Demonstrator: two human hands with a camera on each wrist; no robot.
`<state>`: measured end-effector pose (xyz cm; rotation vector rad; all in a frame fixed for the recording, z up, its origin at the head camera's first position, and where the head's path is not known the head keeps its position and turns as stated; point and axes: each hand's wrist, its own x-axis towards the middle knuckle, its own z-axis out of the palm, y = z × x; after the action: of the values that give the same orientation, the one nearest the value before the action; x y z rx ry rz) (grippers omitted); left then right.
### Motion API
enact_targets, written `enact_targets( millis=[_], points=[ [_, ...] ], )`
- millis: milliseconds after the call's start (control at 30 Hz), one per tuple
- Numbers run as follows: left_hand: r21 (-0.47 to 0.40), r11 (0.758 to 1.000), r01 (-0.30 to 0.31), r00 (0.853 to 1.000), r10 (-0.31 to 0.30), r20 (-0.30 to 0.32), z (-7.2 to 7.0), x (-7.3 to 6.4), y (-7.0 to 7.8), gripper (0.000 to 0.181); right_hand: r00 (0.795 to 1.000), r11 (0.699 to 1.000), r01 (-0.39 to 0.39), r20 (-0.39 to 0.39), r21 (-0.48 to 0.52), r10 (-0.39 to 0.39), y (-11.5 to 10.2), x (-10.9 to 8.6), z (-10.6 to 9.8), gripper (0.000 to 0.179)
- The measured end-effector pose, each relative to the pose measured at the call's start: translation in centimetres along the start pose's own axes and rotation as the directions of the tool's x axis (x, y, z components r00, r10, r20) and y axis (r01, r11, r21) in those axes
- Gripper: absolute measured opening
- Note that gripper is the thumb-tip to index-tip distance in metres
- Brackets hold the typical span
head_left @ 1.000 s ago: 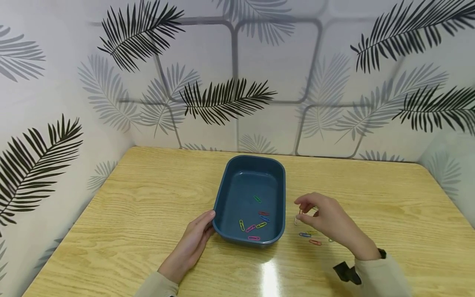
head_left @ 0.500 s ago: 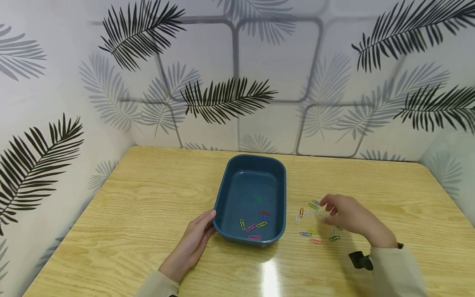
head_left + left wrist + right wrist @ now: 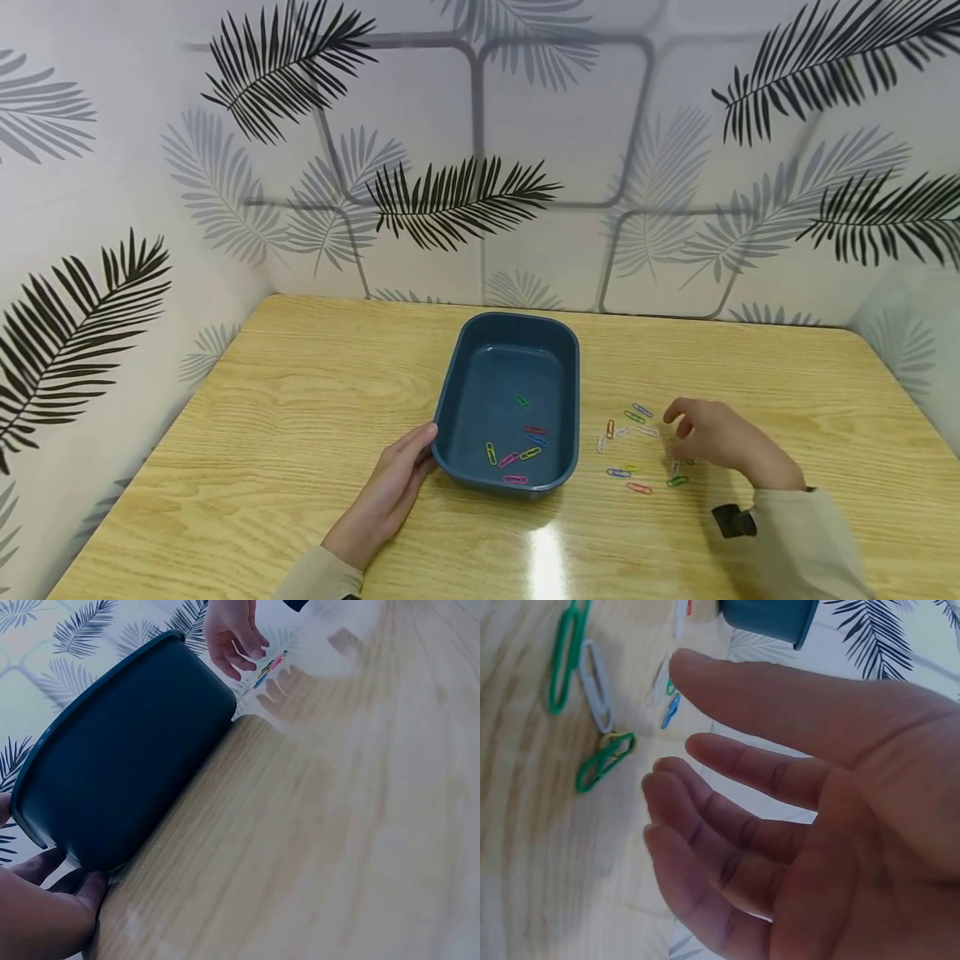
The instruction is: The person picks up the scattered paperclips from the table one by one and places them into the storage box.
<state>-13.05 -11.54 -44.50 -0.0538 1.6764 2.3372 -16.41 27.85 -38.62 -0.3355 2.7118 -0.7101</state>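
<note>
- Paper clips (image 3: 618, 472), head view: a loose, many-coloured scatter laid on the counter (image 3: 322, 375), to the right of the blue tray (image 3: 576, 392); seven more are counted inside the tray, most toward its near end.
- Pink-red clip (image 3: 639, 488), head view: placed at the near edge of the scatter, apart from its neighbours; judged among the easiest to be taken singly.
- Right hand (image 3: 712, 432), head view: held over the right side of the scatter. Clips beneath it are partly covered, so a lower approach from the side is advised, with the chosen clip left visible.
- Left hand (image 3: 397, 475), head view: set at the tray's near left corner. A steady, light hold is considered enough; the tray should not be tipped.
- Tray, left wrist view: gripped at one end by the left fingers (image 3: 90, 889), curled at the lower wall; whether the base is reached under cannot be told. The right hand is seen beyond, well apart from the tray.
- Right fingers (image 3: 727, 757), right wrist view: spread fairly wide from the thumb, nothing held, no clip touched. Best narrowed to a fingertip pinch, thin wire being easily missed.
- Green clip (image 3: 592, 772), right wrist view: overlapped with a yellow clip (image 3: 612, 740). Should be parted first by a light nudge, lest two be lifted together.
</note>
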Motion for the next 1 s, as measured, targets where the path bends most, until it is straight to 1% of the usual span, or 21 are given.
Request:
enact_targets(
  millis=[167, 200, 300, 400, 433, 533, 667, 833, 1000],
  points=[
    [0.012, 1.0, -0.014, 1.0, 0.014, 0.023, -0.2, 0.0, -0.2, 0.065, 1.0, 1.0, -0.004, 0.017, 0.012, 0.004, 0.4, 0.2, 0.5, 0.039],
    [0.016, 1.0, -0.025, 0.999, 0.024, 0.036, -0.3, 0.0, -0.2, 0.066, 1.0, 1.0, -0.004, 0.019, 0.016, 0.004, 0.4, 0.3, 0.6, 0.039],
    [0.026, 0.999, -0.037, 0.998, 0.036, 0.048, -0.4, 0.0, -0.2, 0.067, 1.0, 1.0, 0.006, 0.019, 0.015, -0.006, 0.6, 0.4, 0.7, 0.036],
    [0.022, 0.999, -0.028, 0.999, 0.027, 0.041, -0.4, 0.1, -0.2, 0.066, 1.0, 1.0, 0.019, 0.011, 0.007, -0.019, 0.6, 0.6, 0.9, 0.031],
    [0.019, 1.0, -0.017, 0.999, 0.017, 0.028, -0.3, 0.1, -0.2, 0.066, 1.0, 1.0, 0.023, 0.01, 0.001, -0.023, 0.7, 0.7, 1.0, 0.029],
    [0.011, 1.0, -0.001, 1.0, 0.001, 0.005, -0.1, 0.1, -0.1, 0.059, 1.0, 1.0, 0.021, 0.004, -0.008, -0.021, 0.7, 0.8, 1.2, 0.026],
    [0.008, 1.0, -0.002, 1.0, 0.002, -0.017, 0.1, 0.0, 0.1, 0.053, 1.0, 1.0, 0.03, 0.001, -0.005, -0.03, 0.7, 0.9, 1.3, 0.022],
    [0.01, 1.0, 0.004, 1.0, -0.004, -0.011, 0.1, 0.1, 0.1, 0.056, 0.998, 0.998, 0.061, -0.012, -0.011, -0.061, 0.8, 0.9, 1.3, 0.017],
    [0.005, 1.0, 0.03, 1.0, -0.03, 0.0, -0.1, 0.2, 0.0, 0.057, 0.992, 0.994, 0.107, -0.063, -0.037, -0.109, 0.6, 0.9, 1.5, 0.01]
  ],
)
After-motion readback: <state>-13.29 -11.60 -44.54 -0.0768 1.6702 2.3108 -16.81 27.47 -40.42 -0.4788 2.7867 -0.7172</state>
